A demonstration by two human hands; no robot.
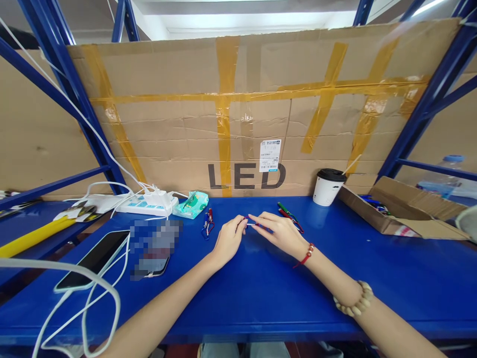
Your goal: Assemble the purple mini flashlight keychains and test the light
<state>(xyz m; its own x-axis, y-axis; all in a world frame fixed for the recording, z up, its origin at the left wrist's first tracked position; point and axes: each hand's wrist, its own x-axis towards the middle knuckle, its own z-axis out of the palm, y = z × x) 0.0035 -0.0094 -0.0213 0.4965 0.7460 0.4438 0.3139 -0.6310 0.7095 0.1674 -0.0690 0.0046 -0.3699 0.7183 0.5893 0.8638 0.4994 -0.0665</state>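
Observation:
My left hand (230,239) is closed, its thumb and fingers pinching a small blue carabiner (252,224) with a silvery bar, mostly hidden by the fingers. From the other side, my right hand (282,232) grips the same piece between thumb and fingertips. Both hands are just above the blue tabletop. Left of them lie a blue carabiner (204,228) and a red carabiner (210,222). Beyond my right hand are a green carabiner (287,211) and a red one (292,219), partly covered by the hand.
A lidded paper cup (328,188) stands at the back right, beside an open cardboard box (395,211) holding small coloured pieces. At left are a phone (93,261), white cables (119,298), a power strip (143,205) and a green packet (192,205). Cardboard (179,134) walls the back.

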